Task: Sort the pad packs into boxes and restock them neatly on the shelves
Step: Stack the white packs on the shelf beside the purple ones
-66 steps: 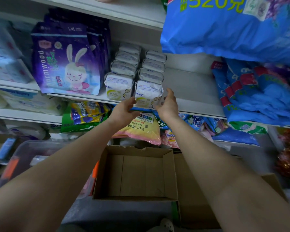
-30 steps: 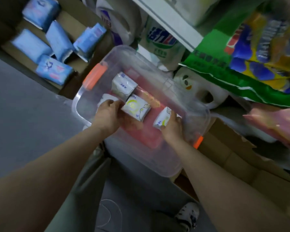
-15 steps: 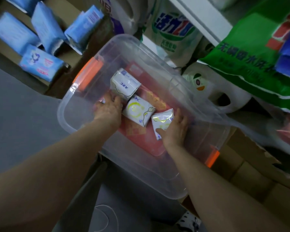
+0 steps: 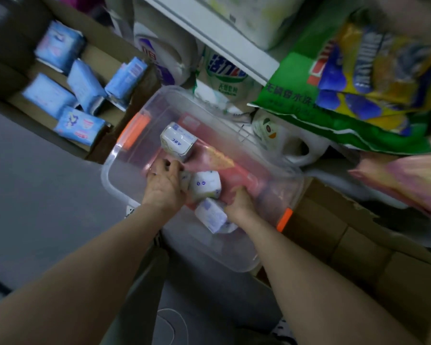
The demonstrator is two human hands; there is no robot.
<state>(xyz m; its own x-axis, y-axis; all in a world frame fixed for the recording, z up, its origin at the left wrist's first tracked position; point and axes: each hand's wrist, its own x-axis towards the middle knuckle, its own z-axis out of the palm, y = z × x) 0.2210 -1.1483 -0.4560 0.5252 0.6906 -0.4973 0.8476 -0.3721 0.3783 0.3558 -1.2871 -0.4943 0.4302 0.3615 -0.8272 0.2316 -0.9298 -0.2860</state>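
A clear plastic bin (image 4: 115, 185) with orange latches stands on the floor below the shelves. Inside it lie white pad packs on a pink layer. One white ABC pad pack (image 4: 178, 141) rests at the far end. My left hand (image 4: 163, 186) curls round a white pad pack (image 4: 184, 179) that it mostly hides. A second white pad pack (image 4: 205, 186) lies between my hands, touching the left one. My right hand (image 4: 239, 204) grips another white pad pack (image 4: 210, 216) near the bin's near wall.
A cardboard box (image 4: 115, 135) with several blue pad packs (image 4: 85, 83) sits to the left of the bin. Detergent bags (image 4: 224, 78), a green bag (image 4: 296, 95) and a white shelf edge (image 4: 209, 36) crowd above. More cardboard boxes (image 4: 346, 245) stand on the right, grey floor (image 4: 35, 195) on the left.
The view dropped from the shelf to the bin. Both hands reached in and closed on packs; the right hand's pack has moved toward the near wall and the middle pack has turned.
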